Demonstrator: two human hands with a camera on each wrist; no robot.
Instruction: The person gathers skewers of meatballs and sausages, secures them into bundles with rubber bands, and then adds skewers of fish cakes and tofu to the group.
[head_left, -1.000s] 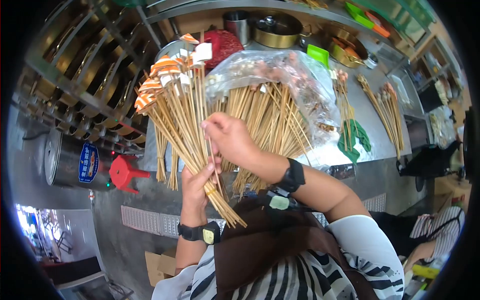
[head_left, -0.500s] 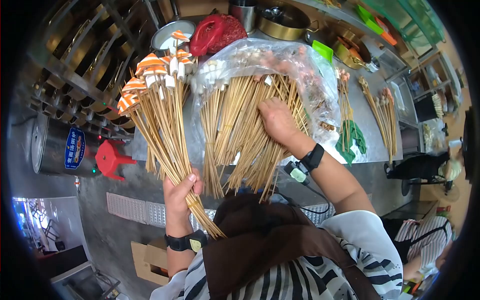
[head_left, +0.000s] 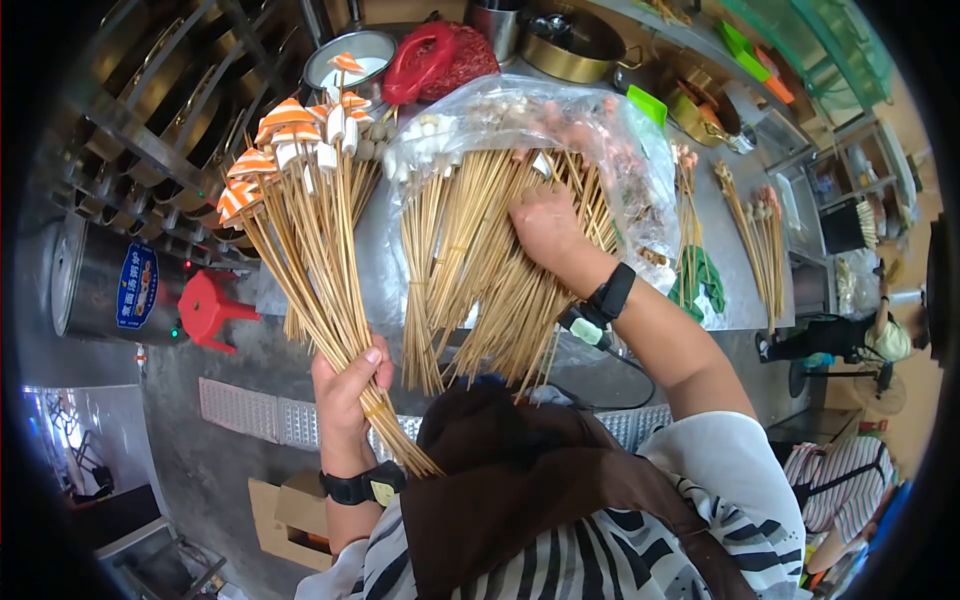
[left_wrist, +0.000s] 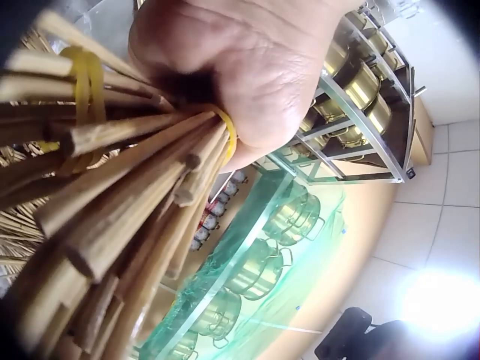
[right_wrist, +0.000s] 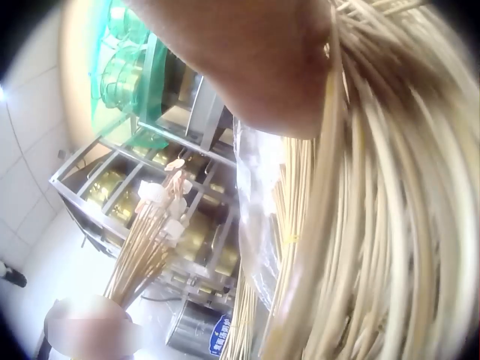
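Note:
My left hand (head_left: pixel 345 390) grips a thick bundle of bamboo skewers (head_left: pixel 318 255) near its lower end, thumb across the sticks. Orange-and-white striped triangular pieces (head_left: pixel 290 115) and white chunks (head_left: pixel 336 125) top the bundle, which leans up to the left. A yellow rubber band (left_wrist: pixel 90 86) shows round sticks in the left wrist view. On the table, my right hand (head_left: pixel 550 230) lies over a wide pile of skewers (head_left: pixel 480 250), fingertips down among the sticks and hidden; I cannot tell whether they pinch one. A clear plastic bag (head_left: pixel 470 105) covers the pile's food-laden far ends.
Behind the bag are a red mesh bag (head_left: pixel 455 65), a metal bowl (head_left: pixel 375 50) and a brass pot (head_left: pixel 570 48). More skewers (head_left: pixel 765 250) and a green cloth (head_left: pixel 705 280) lie to the right. A red stool (head_left: pixel 210 305) stands left; another person (head_left: pixel 840 475) is at the right edge.
My right hand has gone from the bundle in my left hand to the skewer pile on the table. The left hand, still gripping the bundle, has shifted left in view.

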